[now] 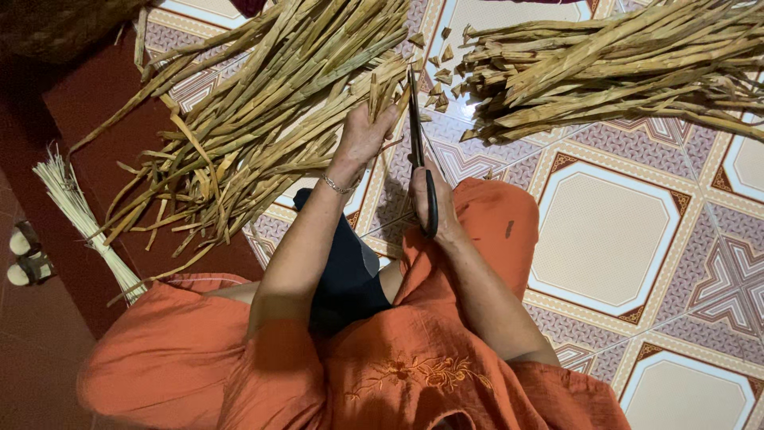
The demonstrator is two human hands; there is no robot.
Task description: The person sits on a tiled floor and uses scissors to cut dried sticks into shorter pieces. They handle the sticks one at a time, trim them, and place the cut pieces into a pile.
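Note:
My left hand [364, 131] grips the ends of a few dried tan strips [383, 89] that belong to a big loose pile of strips [263, 103] on the floor. My right hand [432, 203] holds black-handled scissors [417, 135], blades pointing up beside the gripped strip ends. Small cut-off bits [439, 76] lie on the tile just above the blades. A thin bracelet circles my left wrist. I sit on the floor in orange clothing.
A second heap of dried strips [613, 68] lies at the upper right on the patterned tile floor [605, 231]. A pale straw broom [76, 211] and a pair of sandals [24, 255] rest on the dark red floor at the left.

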